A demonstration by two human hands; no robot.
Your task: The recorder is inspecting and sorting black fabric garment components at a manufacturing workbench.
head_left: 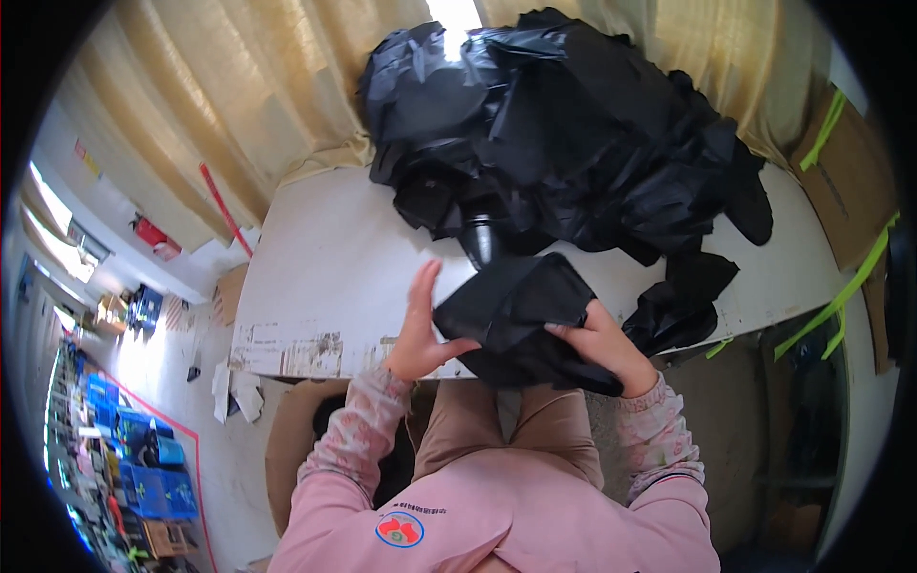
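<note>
A black fabric piece (pixel 521 310) lies at the near edge of a worn white table (pixel 325 277). My left hand (pixel 420 325) stands beside its left edge, fingers straight up and thumb hooked over the cloth. My right hand (pixel 602 349) pinches the piece's right side with fingers curled on it. Part of the cloth hangs down over the table edge toward my lap. Behind it a big heap of black fabric pieces (pixel 564 124) covers the far middle and right of the table.
Beige curtains (pixel 229 105) hang behind the table. Another black scrap (pixel 683 301) lies right of my hands. Cardboard with green tape (pixel 845 181) leans at the right. A cardboard box (pixel 296 439) sits on the floor at my left, blue crates (pixel 153 477) farther left.
</note>
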